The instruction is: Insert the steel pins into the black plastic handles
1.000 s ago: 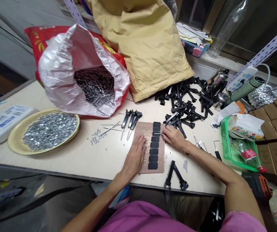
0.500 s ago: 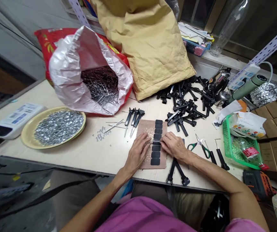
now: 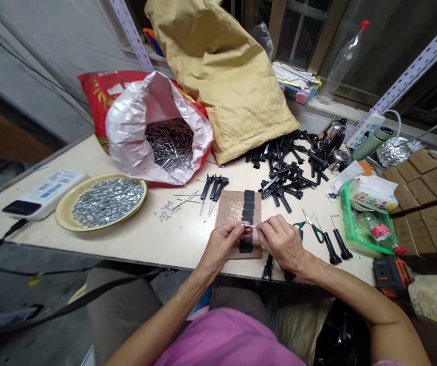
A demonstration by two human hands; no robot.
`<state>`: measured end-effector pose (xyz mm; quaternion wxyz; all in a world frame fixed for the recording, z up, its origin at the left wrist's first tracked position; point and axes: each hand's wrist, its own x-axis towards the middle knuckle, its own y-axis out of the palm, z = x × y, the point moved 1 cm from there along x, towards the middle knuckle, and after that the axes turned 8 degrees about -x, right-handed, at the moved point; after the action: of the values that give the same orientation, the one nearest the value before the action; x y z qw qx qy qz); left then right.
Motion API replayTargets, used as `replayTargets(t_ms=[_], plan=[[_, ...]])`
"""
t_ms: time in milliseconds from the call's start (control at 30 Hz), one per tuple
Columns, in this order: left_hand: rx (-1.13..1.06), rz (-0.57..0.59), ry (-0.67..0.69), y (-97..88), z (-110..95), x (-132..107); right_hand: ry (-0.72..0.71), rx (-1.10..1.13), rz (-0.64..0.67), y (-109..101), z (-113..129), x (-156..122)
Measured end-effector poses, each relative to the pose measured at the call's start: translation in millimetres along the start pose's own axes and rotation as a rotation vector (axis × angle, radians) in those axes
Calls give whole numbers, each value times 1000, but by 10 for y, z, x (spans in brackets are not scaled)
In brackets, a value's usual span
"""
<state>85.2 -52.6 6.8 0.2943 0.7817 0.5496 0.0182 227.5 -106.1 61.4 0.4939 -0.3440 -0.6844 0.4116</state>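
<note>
Both my hands are raised just above a brown board (image 3: 233, 208) carrying a column of black pads (image 3: 248, 206) and a scatter of tiny beads. My left hand (image 3: 223, 245) and my right hand (image 3: 281, 241) pinch the two ends of a thin metal pin (image 3: 249, 225) held level between them. A few black-handled pins (image 3: 214, 186) lie just beyond the board. Loose metal pins (image 3: 183, 199) and small washers (image 3: 165, 211) lie to its left.
A foil bag of metal pins (image 3: 165, 145) and a tan paper sack (image 3: 222, 76) stand at the back. A yellow plate of washers (image 3: 102, 202) sits left, a pile of black handles (image 3: 292, 165) right, with green scissors (image 3: 310, 226) and a green basket (image 3: 359, 216).
My hands lifted off the board and came toward me, now both pinching a thin pin between them. The camera view tilted up and shifted left.
</note>
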Motion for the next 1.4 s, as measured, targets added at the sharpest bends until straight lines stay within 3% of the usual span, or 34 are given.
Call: replayTargets(t_ms=[100,167,267,367,400,467,533,600,667,767,933,1067,1200,1267,1400], plan=[[117,65,-13,65,-28,-95,96,65,185,-173,-96,-99],[221,122,-13,81,-43,-142,154,123,364,-394,-276,-324],[342,150,23,48,-26,-154,226,226,685,-925,-599,-966],[419,169,52,5,52,-141,334,359,1003,-1494,-777,-1678],[434,178,58,0,82,-143,389,331,997,-1623,-791,-1832],[459,197,73,5,131,-162,449,207,863,-1711,-738,-1935],[479,208,98,10,148,-193,460,126,675,-1558,-594,-1779],[493,200,134,-14,128,-225,438,202,608,-1218,-390,-1472],[510,168,181,-81,81,-248,460,240,619,-810,-175,-1151],[552,97,255,-222,7,-261,595,125,717,-304,100,-843],[576,76,325,-320,14,-235,645,39,663,48,282,-748],[517,97,365,-281,87,-173,635,52,649,191,235,-764],[461,46,423,-293,82,-91,584,18,578,336,94,-693],[444,10,442,-327,44,-45,553,31,464,361,-102,-560],[410,-64,448,-431,-56,49,587,-39,229,324,-746,-59]])
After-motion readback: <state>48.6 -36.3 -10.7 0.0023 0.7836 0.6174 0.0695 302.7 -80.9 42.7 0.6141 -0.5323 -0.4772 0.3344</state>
